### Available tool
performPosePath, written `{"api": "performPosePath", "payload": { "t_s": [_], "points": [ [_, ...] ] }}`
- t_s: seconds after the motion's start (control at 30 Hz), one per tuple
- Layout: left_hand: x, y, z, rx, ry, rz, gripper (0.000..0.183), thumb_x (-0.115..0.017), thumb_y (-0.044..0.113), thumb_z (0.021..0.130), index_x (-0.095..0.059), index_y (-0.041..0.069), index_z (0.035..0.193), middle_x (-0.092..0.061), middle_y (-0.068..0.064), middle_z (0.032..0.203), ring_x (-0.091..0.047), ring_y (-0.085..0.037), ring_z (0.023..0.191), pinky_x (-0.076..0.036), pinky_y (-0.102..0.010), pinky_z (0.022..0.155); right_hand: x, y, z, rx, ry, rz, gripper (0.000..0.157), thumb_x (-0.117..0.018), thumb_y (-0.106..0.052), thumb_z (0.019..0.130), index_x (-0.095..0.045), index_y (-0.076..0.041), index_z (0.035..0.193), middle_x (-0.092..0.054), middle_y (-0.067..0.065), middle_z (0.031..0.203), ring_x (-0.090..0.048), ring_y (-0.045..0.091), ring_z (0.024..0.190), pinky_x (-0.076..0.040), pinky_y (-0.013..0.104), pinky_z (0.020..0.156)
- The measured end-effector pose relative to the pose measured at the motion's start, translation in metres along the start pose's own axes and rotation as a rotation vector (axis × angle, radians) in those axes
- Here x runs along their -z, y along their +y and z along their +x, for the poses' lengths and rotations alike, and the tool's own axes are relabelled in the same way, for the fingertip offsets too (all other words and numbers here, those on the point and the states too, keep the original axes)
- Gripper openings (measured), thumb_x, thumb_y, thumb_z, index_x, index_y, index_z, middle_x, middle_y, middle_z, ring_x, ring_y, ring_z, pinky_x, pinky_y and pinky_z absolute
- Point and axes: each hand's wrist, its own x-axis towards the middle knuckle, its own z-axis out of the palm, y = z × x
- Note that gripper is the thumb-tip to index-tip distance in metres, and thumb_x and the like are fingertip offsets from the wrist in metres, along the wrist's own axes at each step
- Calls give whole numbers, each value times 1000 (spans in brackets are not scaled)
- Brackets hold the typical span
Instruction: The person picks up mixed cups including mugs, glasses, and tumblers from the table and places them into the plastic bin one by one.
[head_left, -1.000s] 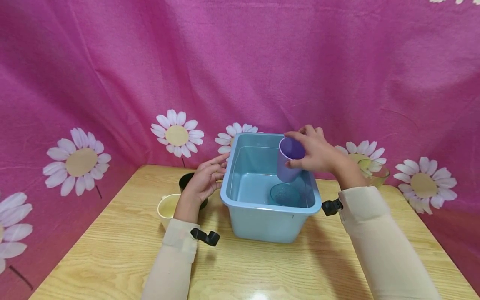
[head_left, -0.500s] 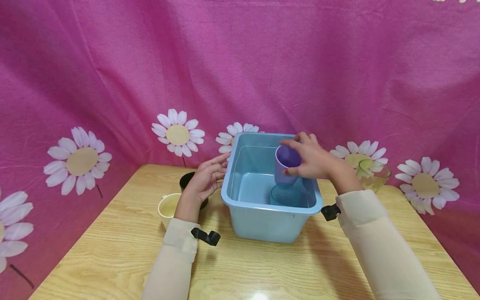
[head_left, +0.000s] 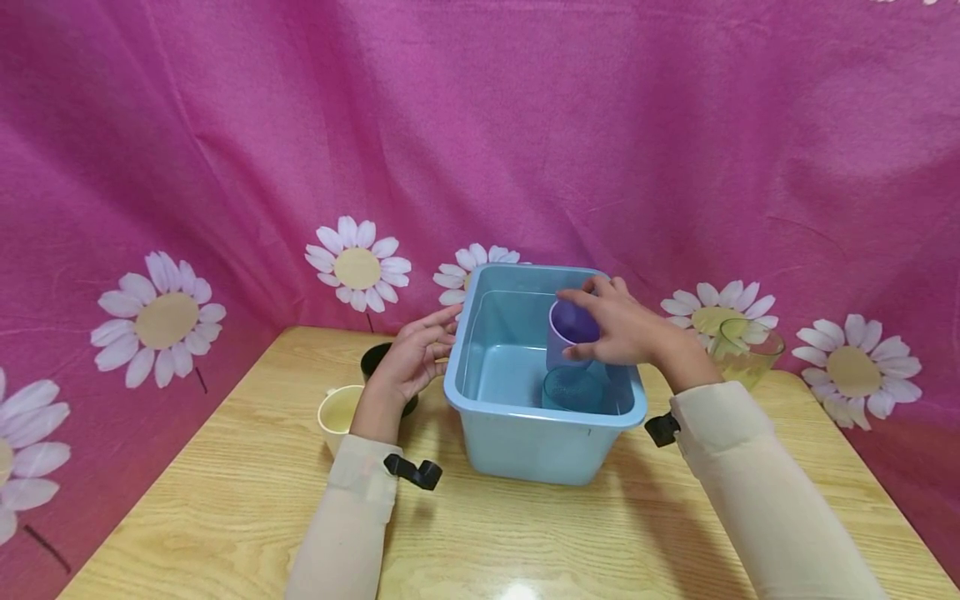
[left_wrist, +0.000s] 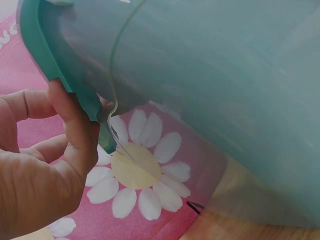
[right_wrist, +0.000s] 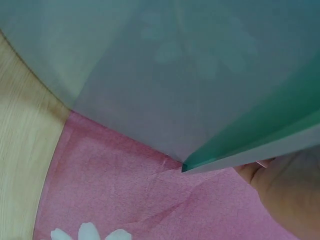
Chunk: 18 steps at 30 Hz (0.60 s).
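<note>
A light blue plastic tub [head_left: 528, 450] stands on the table. My right hand [head_left: 626, 329] reaches over its right rim and grips a purple cup [head_left: 557, 348] near the top. The cup is upright inside the tub, just behind a teal cup [head_left: 572, 392] in the front right corner. Whether the purple cup touches the tub floor is hidden. Against the tub's left rim rest the relaxed fingers of my left hand [head_left: 408, 362]; these fingers [left_wrist: 75, 125] show under the rim in the left wrist view. The tub wall hides the purple cup in the right wrist view.
Beside my left wrist stand a cream cup [head_left: 337, 412] and a partly covered black cup [head_left: 372, 358]. A clear yellowish glass [head_left: 746, 358] is at the table's back right. A pink flowered cloth [head_left: 480, 133] hangs behind the wooden table [head_left: 465, 542].
My right hand has lowered the purple cup deeper into the tub and slightly to the left, close to the teal cup. The left hand has stayed at the left rim.
</note>
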Motion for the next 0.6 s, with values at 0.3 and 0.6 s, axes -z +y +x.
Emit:
{"api": "performPosePath", "payload": {
  "t_s": [0.3, 0.6],
  "points": [
    [0, 1, 1, 7, 10, 5, 62, -44, -5, 94, -43, 6, 155, -49, -20, 146, -66, -13, 80, -56, -26, 65, -5, 4, 3, 21, -12, -17, 86, -80, -44, 83, -43, -19, 156, -42, 15, 145, -36, 35, 130, -52, 61, 93],
    [0, 0, 0, 6, 4, 5, 63, -43, -5, 94, -43, 6, 155, -53, -16, 138, -65, -13, 78, -56, -27, 65, -13, 13, 5, 68, -25, -46, 80, -77, -46, 85, -47, -18, 153, -46, 15, 143, -39, 34, 127, -51, 60, 94]
  ]
}}
